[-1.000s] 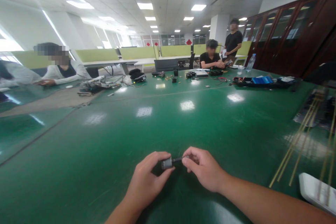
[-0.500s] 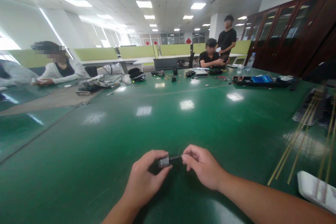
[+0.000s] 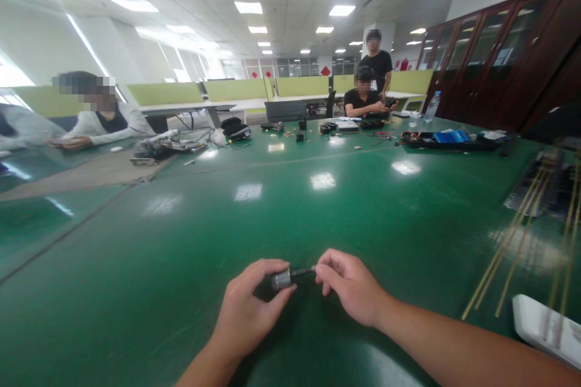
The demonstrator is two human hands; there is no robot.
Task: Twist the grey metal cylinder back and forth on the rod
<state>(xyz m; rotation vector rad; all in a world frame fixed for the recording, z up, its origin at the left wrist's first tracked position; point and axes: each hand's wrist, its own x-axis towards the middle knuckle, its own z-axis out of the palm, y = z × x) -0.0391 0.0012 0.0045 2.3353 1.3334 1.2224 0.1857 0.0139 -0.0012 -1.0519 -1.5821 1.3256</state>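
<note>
The left hand (image 3: pixel 251 302) has its thumb and fingers closed around a grey cylinder (image 3: pixel 282 280), gripping it by its upper and lower sides. A dark rod (image 3: pixel 303 273) sticks out of the cylinder's right end, across the space between the two hands, and tilts slightly up toward the right hand (image 3: pixel 347 284). The right hand pinches the rod's far tip between thumb and fingers, its other fingers curled in beneath. Cylinder and rod lie in one line, just above the green table (image 3: pixel 227 224); whether either touches the table, I cannot tell. To the right of the right hand, well apart from it, thin yellow sticks (image 3: pixel 506 242) slant down toward a white tray (image 3: pixel 544 326), which lies beyond the right forearm. Far ahead of the hands, near the table's far edge, are small black boxes (image 3: pixel 302 124), a black case (image 3: pixel 236 129) and, farther right, a blue bundle (image 3: pixel 451 136) with a clear bottle (image 3: pixel 433 106) just behind it. Ahead and well to the left of the left hand, a tangle of parts (image 3: pixel 166 146) lies near a seated person (image 3: pixel 106 121). Another seated person (image 3: pixel 363 101) is straight beyond the right hand, with a standing person (image 3: pixel 377 66) behind.
</note>
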